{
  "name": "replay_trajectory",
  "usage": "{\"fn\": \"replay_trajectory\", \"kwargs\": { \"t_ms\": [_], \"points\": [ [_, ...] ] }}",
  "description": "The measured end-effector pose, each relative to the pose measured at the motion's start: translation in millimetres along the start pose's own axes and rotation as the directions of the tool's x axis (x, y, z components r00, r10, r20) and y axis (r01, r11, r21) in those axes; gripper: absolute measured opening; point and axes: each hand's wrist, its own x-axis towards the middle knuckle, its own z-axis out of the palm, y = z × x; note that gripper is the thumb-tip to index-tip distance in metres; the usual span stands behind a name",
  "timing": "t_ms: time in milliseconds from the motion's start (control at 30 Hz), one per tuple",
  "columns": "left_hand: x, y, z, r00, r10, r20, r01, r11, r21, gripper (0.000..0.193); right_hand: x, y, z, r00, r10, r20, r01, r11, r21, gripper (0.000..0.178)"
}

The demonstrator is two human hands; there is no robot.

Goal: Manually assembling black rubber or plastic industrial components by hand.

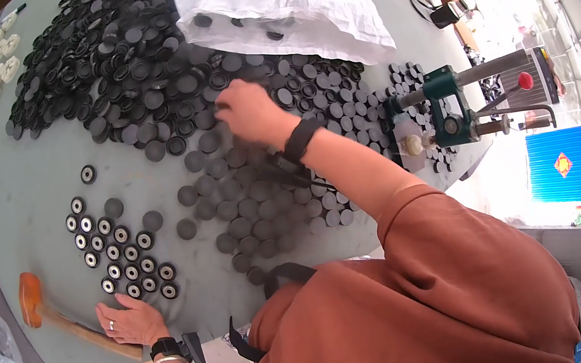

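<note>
Grey table heaped with black caps, left hand loosely spread, right hand curled, grip unclear, blue panel beyond

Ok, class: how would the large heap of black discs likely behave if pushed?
The heap of black discs would probably spill and spread, since its pieces lie loose at many angles. The single discs would likely slide rather than roll, as they lie on their broad faces. They seem stiff: their round outlines show no obvious bending.
</note>
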Motion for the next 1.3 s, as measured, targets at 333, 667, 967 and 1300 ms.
{"fn": "replay_trajectory", "kwargs": {
  "t_ms": [333,667,967,1300],
  "points": [
    [-0.8,5.3,0.7,1.0,-0.007,0.015,0.008,0.996,-0.09,0.049,72.4,-53.4,56.7,0.98,-0.144,0.14,0.164,0.976,-0.143,0.065],
    [-0.6,1.5,-0.7,1.0,-0.008,0.022,0.01,0.994,-0.107,0.049,51.3,-0.3,28.9,0.971,-0.206,-0.123,0.127,0.875,-0.466,0.051],
    [-1.6,0.4,-1.8,1.0,-0.006,-0.003,0.006,0.999,-0.039,0.049,43.0,-60.5,58.5,0.836,-0.521,0.171,0.535,0.844,-0.039,0.023],
    [-0.9,1.1,-2.5,1.0,-0.001,-0.013,0.0,0.994,-0.114,0.048,86.0,-88.2,76.1,0.903,-0.323,0.284,0.376,0.913,-0.157,0.02]
  ]
}}
